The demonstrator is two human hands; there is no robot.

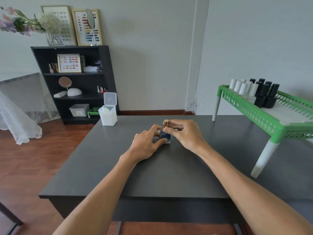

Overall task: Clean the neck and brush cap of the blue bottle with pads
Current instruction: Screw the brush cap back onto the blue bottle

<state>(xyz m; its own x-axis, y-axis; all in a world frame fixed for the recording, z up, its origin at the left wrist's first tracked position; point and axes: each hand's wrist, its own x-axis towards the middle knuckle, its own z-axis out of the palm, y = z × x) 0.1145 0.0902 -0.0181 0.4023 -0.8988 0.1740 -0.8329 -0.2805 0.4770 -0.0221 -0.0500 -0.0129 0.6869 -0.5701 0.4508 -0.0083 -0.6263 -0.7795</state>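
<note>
A small blue bottle (pixel 166 136) with a gold brush cap (pixel 166 123) stands upright on the dark grey table (pixel 169 175), a little beyond its middle. My left hand (pixel 147 145) holds the bottle's body between thumb and fingers. My right hand (pixel 184 133) pinches the gold cap from the right, fingers curled round it. A clear box of white pads (pixel 108 114) stands at the table's far left corner with its lid flipped up. Most of the bottle's neck is hidden by my fingers.
A green plastic rack (pixel 264 116) on white legs stands on the table's right side, carrying several white and black bottles (pixel 257 92). Behind the table's left corner is a black bookshelf (pixel 76 85). Wooden floor lies to the left.
</note>
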